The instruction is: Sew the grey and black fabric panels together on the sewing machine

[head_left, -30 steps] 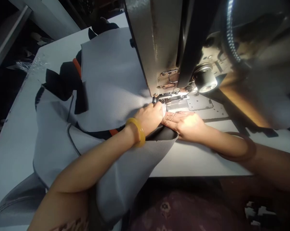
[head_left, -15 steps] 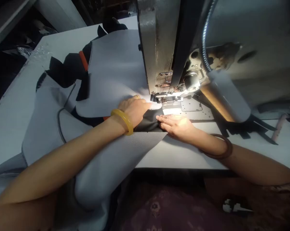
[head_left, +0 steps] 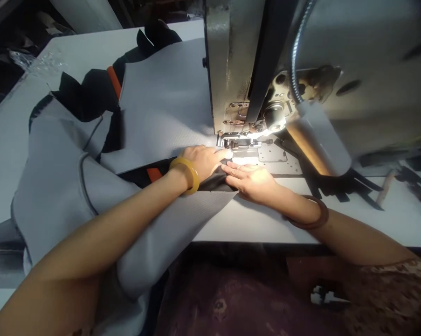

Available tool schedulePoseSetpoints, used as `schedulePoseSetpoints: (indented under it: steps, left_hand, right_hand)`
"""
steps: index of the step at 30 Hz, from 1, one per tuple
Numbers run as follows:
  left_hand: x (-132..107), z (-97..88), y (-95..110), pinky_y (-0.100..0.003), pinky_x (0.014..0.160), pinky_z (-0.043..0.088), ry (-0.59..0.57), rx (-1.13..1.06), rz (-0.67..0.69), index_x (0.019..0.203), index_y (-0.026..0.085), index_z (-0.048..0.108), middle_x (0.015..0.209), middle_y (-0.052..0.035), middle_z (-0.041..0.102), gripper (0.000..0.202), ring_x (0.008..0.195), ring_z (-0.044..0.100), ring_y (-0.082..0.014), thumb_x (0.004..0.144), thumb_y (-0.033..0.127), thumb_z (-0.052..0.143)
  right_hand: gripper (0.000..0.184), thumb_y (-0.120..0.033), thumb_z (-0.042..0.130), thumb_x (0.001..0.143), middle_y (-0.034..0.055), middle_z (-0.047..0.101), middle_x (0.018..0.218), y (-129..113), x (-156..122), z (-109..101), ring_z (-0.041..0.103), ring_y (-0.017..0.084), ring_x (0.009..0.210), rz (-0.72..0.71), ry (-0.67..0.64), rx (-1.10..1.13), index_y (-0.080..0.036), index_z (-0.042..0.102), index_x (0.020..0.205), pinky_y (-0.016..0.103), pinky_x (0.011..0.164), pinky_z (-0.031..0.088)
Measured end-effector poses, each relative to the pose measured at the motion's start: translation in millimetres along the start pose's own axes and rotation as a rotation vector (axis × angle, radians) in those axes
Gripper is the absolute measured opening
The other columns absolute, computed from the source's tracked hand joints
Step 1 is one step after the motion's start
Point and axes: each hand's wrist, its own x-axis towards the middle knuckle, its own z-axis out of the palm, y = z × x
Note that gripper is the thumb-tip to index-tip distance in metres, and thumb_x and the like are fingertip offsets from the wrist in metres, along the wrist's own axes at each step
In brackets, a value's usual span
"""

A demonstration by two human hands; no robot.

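Under the lit head of a sewing machine (head_left: 227, 70), my left hand (head_left: 203, 161) lies flat on grey fabric (head_left: 164, 102), its fingertips close beside the presser foot (head_left: 233, 142). My right hand (head_left: 250, 181) rests with fingers stretched out on a black fabric piece (head_left: 215, 181), its fingertips near my left thumb. Both hands press the cloth down rather than grip it. Grey fabric also runs beneath my left arm and droops over the table's front edge. An orange strip (head_left: 154, 175) shows beside the black cloth. The needle point cannot be made out.
A lamp (head_left: 320, 140) on a flexible metal neck hangs right of the needle area. Black strips (head_left: 339, 184) lie on the white table (head_left: 266, 224) at the right. Clear plastic (head_left: 38, 63) is at the far left. The machine body blocks the back right.
The grey fabric at the left has shifted left and slightly away. My left hand has slid a little, and my right fingertips are now nearer to it. The camera view has moved slightly.
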Motion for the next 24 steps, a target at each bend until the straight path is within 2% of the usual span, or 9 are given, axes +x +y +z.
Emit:
schedulePoseSetpoints:
  steps: [5, 9, 12, 19, 24]
  left_hand:
    - [2, -1.2, -1, -0.028, 0.063, 0.041, -0.041, 0.089, 0.069, 0.100, 0.026, 0.061, 0.087, -0.0019, 0.066, 0.026, 0.083, 0.061, -0.0220, 0.087, 0.026, 0.039]
    - [0, -3.4, 1, -0.030, 0.064, 0.043, -0.020, 0.069, 0.081, 0.103, 0.025, 0.060, 0.088, -0.0021, 0.067, 0.030, 0.081, 0.061, -0.0228, 0.087, 0.039, 0.038]
    - [1, -5.1, 2, -0.030, 0.067, 0.043, -0.034, 0.067, 0.078, 0.105, 0.024, 0.059, 0.090, -0.0030, 0.067, 0.033, 0.083, 0.061, -0.0224, 0.086, 0.040, 0.039]
    - [8, -4.9, 3, -0.030, 0.067, 0.044, -0.080, 0.091, 0.115, 0.098, 0.019, 0.059, 0.089, -0.0064, 0.066, 0.027, 0.082, 0.062, -0.0218, 0.086, 0.031, 0.038]
    - [11, -5.4, 1, -0.029, 0.064, 0.044, -0.080, 0.132, 0.157, 0.096, 0.016, 0.057, 0.086, -0.0077, 0.066, 0.024, 0.080, 0.063, -0.0227, 0.083, 0.023, 0.037]
  right_hand:
    - [0.022, -0.012, 0.041, 0.085, 0.0040, 0.057, 0.124, 1, 0, -1, 0.056, 0.018, 0.104, -0.005, 0.075, 0.022, -0.019, 0.060, 0.090, 0.027, 0.065, 0.041]
    - [0.021, -0.011, 0.040, 0.085, 0.0027, 0.061, 0.118, 0, 1, -1, 0.057, 0.015, 0.095, -0.020, 0.147, -0.033, -0.019, 0.059, 0.087, 0.027, 0.059, 0.036]
    - [0.021, -0.010, 0.041, 0.083, 0.0013, 0.064, 0.111, -1, 2, 1, 0.057, 0.013, 0.090, -0.001, 0.179, -0.064, -0.020, 0.059, 0.086, 0.027, 0.058, 0.034]
    - [0.025, -0.014, 0.037, 0.086, 0.0000, 0.064, 0.110, 4, 5, 1, 0.058, 0.015, 0.091, 0.047, 0.099, -0.029, -0.021, 0.060, 0.086, 0.027, 0.058, 0.034]
    - [0.025, -0.013, 0.038, 0.086, 0.0001, 0.061, 0.117, 5, 8, 2, 0.057, 0.015, 0.097, 0.088, 0.033, 0.001, -0.021, 0.062, 0.088, 0.025, 0.061, 0.035]
